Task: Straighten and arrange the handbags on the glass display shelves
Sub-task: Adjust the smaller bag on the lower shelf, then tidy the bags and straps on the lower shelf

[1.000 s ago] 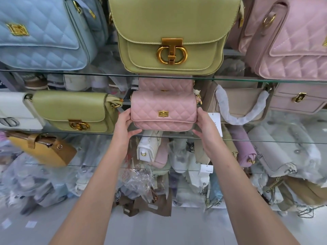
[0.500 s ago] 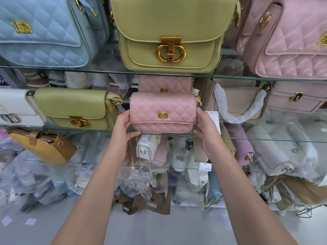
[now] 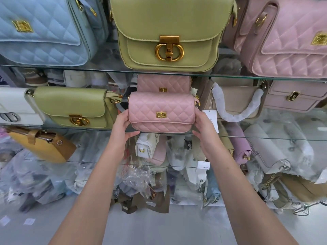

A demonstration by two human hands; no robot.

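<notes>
A small pink quilted handbag (image 3: 161, 111) with a gold clasp stands at the front edge of the middle glass shelf (image 3: 265, 137). My left hand (image 3: 122, 127) grips its left end and my right hand (image 3: 203, 128) grips its right end. A second pink quilted bag (image 3: 163, 83) stands directly behind it. To the left on the same shelf sits a green flap bag (image 3: 74, 106), and to the right a beige bag (image 3: 235, 101) with a wrapped handle and a white price tag (image 3: 210, 119).
The upper glass shelf (image 3: 70, 68) carries a blue quilted bag (image 3: 44, 30), a large green bag (image 3: 168, 32) and a pink quilted bag (image 3: 290, 38). A white bag (image 3: 14, 106) and a mauve bag (image 3: 292, 96) flank the middle shelf. Below are a mustard bag (image 3: 42, 145) and plastic-wrapped bags.
Both hands stay on the front pink bag, which has shifted only slightly on the shelf. The view has tilted a little.
</notes>
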